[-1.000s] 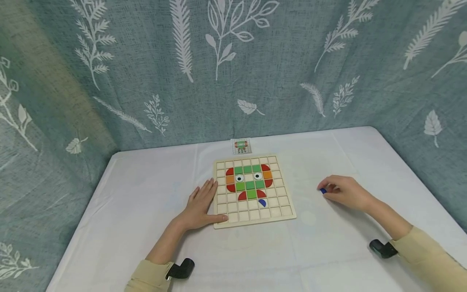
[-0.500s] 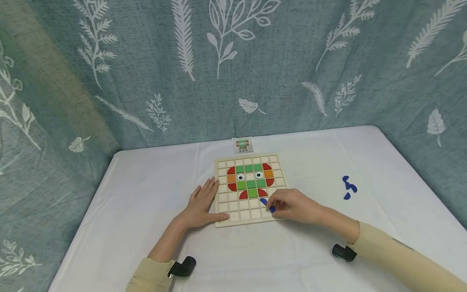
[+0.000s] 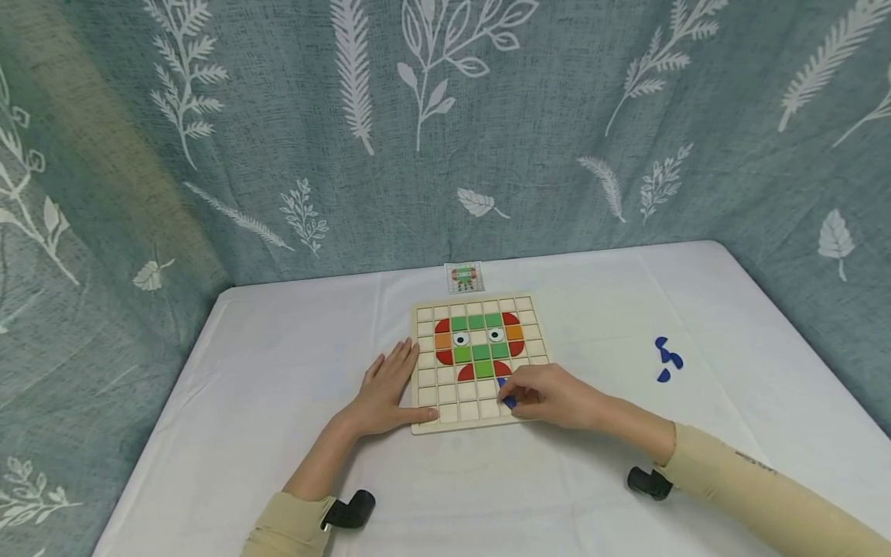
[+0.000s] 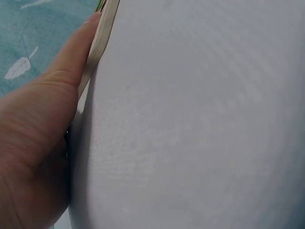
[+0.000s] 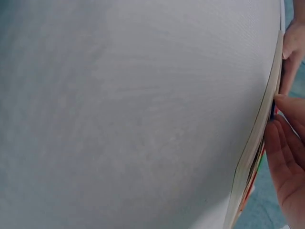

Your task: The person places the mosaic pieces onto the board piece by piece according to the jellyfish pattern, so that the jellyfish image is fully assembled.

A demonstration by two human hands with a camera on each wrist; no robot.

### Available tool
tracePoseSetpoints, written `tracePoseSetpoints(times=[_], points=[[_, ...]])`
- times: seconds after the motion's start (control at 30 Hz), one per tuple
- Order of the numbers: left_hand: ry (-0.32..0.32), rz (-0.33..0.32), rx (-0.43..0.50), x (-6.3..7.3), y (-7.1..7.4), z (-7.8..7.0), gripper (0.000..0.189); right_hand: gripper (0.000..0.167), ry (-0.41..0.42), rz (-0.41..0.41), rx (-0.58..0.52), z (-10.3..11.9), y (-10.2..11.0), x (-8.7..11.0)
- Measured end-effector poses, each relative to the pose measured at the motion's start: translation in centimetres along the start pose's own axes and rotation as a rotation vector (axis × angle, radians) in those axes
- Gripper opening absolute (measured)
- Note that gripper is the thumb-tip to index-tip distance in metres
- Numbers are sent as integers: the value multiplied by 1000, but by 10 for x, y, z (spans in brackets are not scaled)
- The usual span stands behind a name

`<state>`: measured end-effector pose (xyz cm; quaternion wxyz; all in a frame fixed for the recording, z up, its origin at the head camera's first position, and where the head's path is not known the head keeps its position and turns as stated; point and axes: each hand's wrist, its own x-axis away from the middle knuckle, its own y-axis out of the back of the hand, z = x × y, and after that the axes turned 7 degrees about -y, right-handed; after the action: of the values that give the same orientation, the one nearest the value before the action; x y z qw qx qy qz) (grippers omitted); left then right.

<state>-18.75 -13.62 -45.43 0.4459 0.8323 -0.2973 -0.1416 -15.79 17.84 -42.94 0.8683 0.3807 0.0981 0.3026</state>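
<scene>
In the head view, a square wooden grid board (image 3: 452, 427) lies on the table with red, green and orange tiles and two eye tiles set in its cells. My left hand (image 3: 379, 396) lies along its left edge, fingers straight, thumb resting on the front left corner. My right hand (image 3: 560, 396) pinches a small blue tile with a rounded side (image 3: 510, 402) over the board's lower right cells. Just behind it another blue tile (image 3: 502, 382) is partly covered by the fingers. In the right wrist view, the right fingertips (image 5: 281, 98) meet at the board's surface.
Several loose blue tiles (image 3: 677, 360) lie on the white cloth (image 3: 592, 480) to the right. A small picture card (image 3: 464, 277) sits behind the board. A patterned curtain (image 3: 390, 201) hangs behind and beside the table.
My right hand has moved left from the loose blue tiles to the board, bringing one blue tile, then shifted slightly further left. The left hand keeps its place.
</scene>
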Motion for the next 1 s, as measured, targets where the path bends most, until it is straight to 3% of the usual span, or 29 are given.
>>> tracePoseSetpoints(times=[0.13, 0.27, 0.47, 0.57, 0.67, 0.77, 1.0], points=[[-3, 6, -1, -2, 0, 0, 109, 20, 9, -29, -5, -1, 4, 5], [-2, 8, -3, -2, 0, 0, 109, 17, -5, -152, 22, -12, 19, 17], [2, 6, -2, -1, 0, -1, 110, 16, -190, -395, 207, -55, 58, 55], [4, 9, -6, 0, 0, -2, 110, 16, -306, -461, 242, -76, 79, 78], [3, 4, -3, 0, 0, -1, 109, 19, -422, -462, 227, -92, 93, 93], [3, -1, -1, 1, 0, -1, 109, 21, -471, -439, 203, -100, 100, 97], [-2, 4, 3, 0, 0, -3, 109, 20, -358, -398, 156, -104, 95, 83]])
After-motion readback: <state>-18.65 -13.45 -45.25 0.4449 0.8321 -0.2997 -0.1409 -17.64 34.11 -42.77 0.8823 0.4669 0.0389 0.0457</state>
